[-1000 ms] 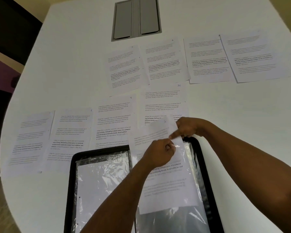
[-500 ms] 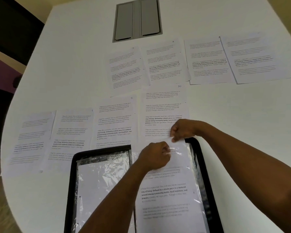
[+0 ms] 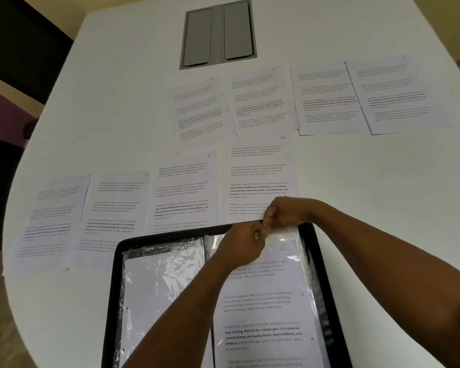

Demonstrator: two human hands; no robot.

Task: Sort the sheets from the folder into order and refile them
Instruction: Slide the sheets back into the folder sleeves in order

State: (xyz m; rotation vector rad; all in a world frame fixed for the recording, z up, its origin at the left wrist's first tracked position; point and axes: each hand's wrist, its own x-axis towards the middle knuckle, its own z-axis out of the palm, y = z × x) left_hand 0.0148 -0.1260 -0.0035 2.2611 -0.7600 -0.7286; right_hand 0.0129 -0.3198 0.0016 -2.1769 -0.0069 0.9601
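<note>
Over the last second the sheet point(image 3: 266, 309) we are refiling has slid down into the clear sleeve point(image 3: 287, 233) on the right page of the open folder point(image 3: 112, 301); earlier its top edge stood well above the folder's rim, and now it lies below the sleeve mouth, with a handwritten 2 near its top corner. We judge this sheet is nearly seated, so the next one from the bench point(image 3: 117, 102) can follow.

Both arms reach forward and meet at the top edge of the right page. Our left hand point(image 3: 246, 244) is curled into a loose fist, its fingers pinching the plastic lip of the sleeve. Our right hand point(image 3: 283, 212) comes in from the right, its fingers bent down and pinching the same lip just beside the left, seemingly holding the mouth apart.

The remaining sheets lie face up on the bench in 2 rows beyond the folder, among them the ones marked 10 point(image 3: 259, 176) and 9 point(image 3: 182, 189). The left page's sleeve point(image 3: 160, 282) shows crinkled plastic over white.
</note>
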